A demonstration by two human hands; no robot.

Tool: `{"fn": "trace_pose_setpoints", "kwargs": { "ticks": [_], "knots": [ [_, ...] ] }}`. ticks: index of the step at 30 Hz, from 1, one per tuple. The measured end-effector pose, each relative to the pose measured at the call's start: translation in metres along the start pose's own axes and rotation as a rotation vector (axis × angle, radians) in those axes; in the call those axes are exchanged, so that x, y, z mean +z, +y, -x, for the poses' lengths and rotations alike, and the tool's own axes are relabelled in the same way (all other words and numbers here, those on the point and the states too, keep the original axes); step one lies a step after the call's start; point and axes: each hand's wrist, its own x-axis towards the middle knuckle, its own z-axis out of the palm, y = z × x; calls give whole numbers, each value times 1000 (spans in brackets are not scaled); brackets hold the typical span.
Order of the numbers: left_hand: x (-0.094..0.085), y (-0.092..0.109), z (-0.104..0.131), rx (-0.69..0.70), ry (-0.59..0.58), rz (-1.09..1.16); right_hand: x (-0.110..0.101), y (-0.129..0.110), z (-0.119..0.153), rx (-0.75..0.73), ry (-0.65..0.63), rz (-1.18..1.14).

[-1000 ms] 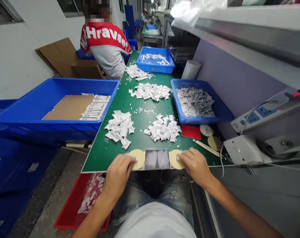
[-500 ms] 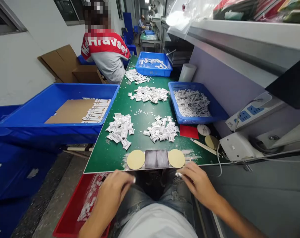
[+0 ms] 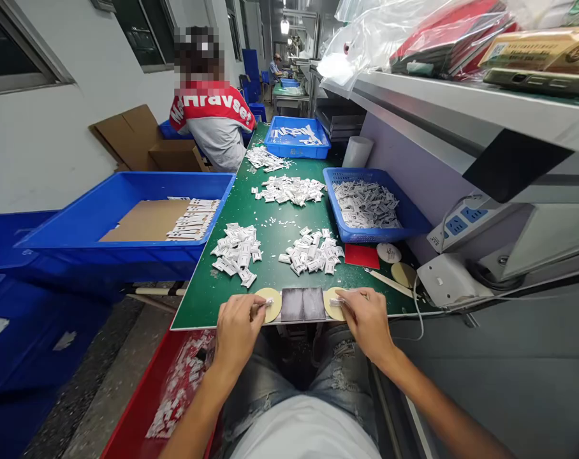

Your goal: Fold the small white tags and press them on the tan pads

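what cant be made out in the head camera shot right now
All in the head view:
Full shape of the small white piece in the left hand: tiny, partly covered by the fingers.
Right edge of the right yellow disc: behind the right hand.
Print on the white round disc: too small to read.
Near end of the red bin: cut off by the bottom edge.
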Motion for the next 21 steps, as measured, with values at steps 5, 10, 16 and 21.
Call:
{"fn": "trace_pose_setpoints", "kwargs": {
  "ticks": [5,10,16,21],
  "knots": [
    [-2,-7,13,167,0,-104,-15,-4,1,-326,-87,294],
    [4,-5,-5,136,-24,-56,-9,-13,-19,-305,-93,449],
    [-6,-7,-8,204,-157,-51,-10,-4,-16,-353,-133,454],
    [-10,-8,-1,179,-128,-100,-11,-1,-15,-304,-138,437]
  ]
}}
